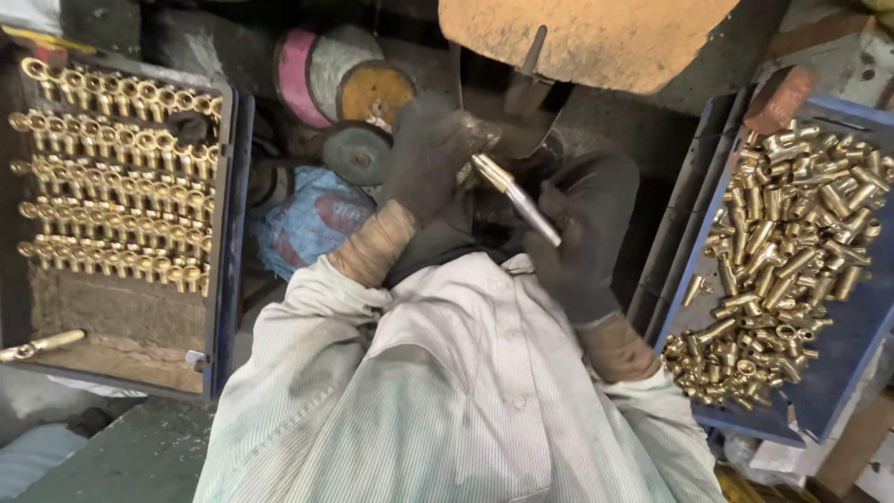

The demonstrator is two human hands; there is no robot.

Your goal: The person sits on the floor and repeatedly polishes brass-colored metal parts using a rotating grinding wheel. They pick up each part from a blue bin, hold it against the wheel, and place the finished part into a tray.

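Here both gloved hands (503, 205) grip a slanted brass fitting (514, 197)

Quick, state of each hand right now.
Left hand: gloved, closed on the brass end of the metal rod.
Right hand: gloved, closed on the rod's lower end.

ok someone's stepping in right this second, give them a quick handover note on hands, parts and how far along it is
Left hand: gloved, gripping the brass end of a metal rod up at the machine, below the tan guard.
Right hand: gloved, holding the rod's lower end.
Left tray: brass fittings set in neat rows, filling the upper part; the lower part is bare. One loose fitting lies at its lower left edge.
Right blue tray: loose heap of brass fittings.
Done: the rowed pieces, by the look of it. Left: the heap.
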